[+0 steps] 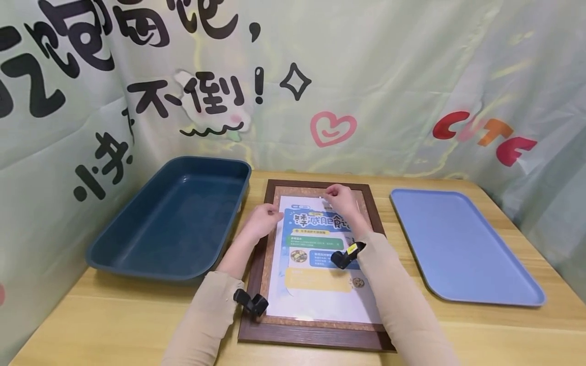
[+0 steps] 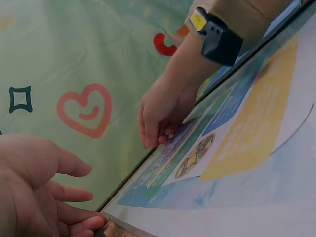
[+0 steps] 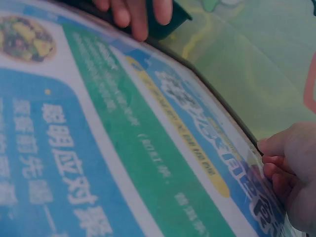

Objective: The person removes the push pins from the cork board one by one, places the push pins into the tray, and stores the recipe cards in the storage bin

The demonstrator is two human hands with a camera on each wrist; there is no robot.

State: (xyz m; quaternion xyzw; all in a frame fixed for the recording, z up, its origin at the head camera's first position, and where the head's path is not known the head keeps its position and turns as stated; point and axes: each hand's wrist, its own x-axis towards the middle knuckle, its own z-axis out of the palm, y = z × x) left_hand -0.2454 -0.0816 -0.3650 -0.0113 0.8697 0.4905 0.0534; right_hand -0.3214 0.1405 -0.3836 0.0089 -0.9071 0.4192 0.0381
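Note:
A printed poster sheet [image 1: 316,306] with blue, green and yellow blocks lies on a cork board [image 1: 270,264] with a dark brown wooden frame [image 1: 316,340]. My left hand [image 1: 264,221] is at the sheet's upper left edge. In the left wrist view the left hand's fingers [image 2: 74,192] are loosely extended, their tips right at the sheet's corner. At the sheet's top edge, toward the right, my right hand [image 1: 342,201] has thumb and fingertips pinched together. A tiny pale thing [image 1: 320,197] shows at those fingertips; its kind is too small to make out.
To the left stands a deep dark blue tub [image 1: 169,223]. A shallow light blue tray [image 1: 467,249] lies at the right on the wooden table [image 1: 137,320]. Behind the table hangs a pale green printed curtain [image 1: 389,76].

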